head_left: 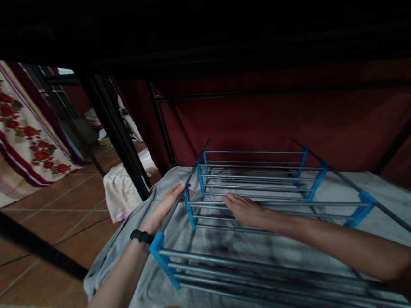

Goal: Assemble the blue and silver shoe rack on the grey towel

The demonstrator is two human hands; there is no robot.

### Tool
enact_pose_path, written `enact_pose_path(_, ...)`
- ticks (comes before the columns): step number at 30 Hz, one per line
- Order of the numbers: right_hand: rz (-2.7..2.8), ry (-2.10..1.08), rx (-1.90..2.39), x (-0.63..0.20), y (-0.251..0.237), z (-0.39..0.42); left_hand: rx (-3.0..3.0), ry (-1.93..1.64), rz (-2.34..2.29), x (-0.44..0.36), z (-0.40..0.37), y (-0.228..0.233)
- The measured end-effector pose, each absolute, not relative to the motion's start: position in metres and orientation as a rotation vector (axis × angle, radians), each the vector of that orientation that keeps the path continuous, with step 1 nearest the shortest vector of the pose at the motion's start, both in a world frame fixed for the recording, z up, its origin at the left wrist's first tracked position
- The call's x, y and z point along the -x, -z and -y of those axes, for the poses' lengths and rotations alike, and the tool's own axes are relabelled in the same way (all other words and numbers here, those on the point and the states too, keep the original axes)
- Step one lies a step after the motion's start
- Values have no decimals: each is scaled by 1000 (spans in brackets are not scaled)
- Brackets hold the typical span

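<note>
A rack of grey metal tubes and blue plastic brackets lies on a grey blanket. My left hand, with a dark band on its wrist, closes around the left side pole at a blue bracket; some fingertips show beyond it. Over the middle crossbars, my right hand has its fingers curled onto a grey tube. What its fingertips do under the tube is hidden. More blue brackets join the tubes to the right side pole.
A dark frame overhead and black posts enclose the bedding. Behind the rack hangs a dark red cloth. At left are a flowered curtain, a tiled floor with a cable, and a striped cloth beside a post.
</note>
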State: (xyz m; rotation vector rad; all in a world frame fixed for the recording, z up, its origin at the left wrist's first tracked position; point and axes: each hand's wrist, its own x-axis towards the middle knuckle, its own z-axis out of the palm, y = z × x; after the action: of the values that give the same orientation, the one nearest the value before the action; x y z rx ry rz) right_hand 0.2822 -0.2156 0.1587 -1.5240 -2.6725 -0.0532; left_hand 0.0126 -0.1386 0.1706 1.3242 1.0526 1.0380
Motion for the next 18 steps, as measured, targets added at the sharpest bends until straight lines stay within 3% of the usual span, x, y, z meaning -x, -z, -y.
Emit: enact_pose_path(18, 2605, 102, 1612, -280, -172, 204, -1319, -1047, -903, -9, 108, -147)
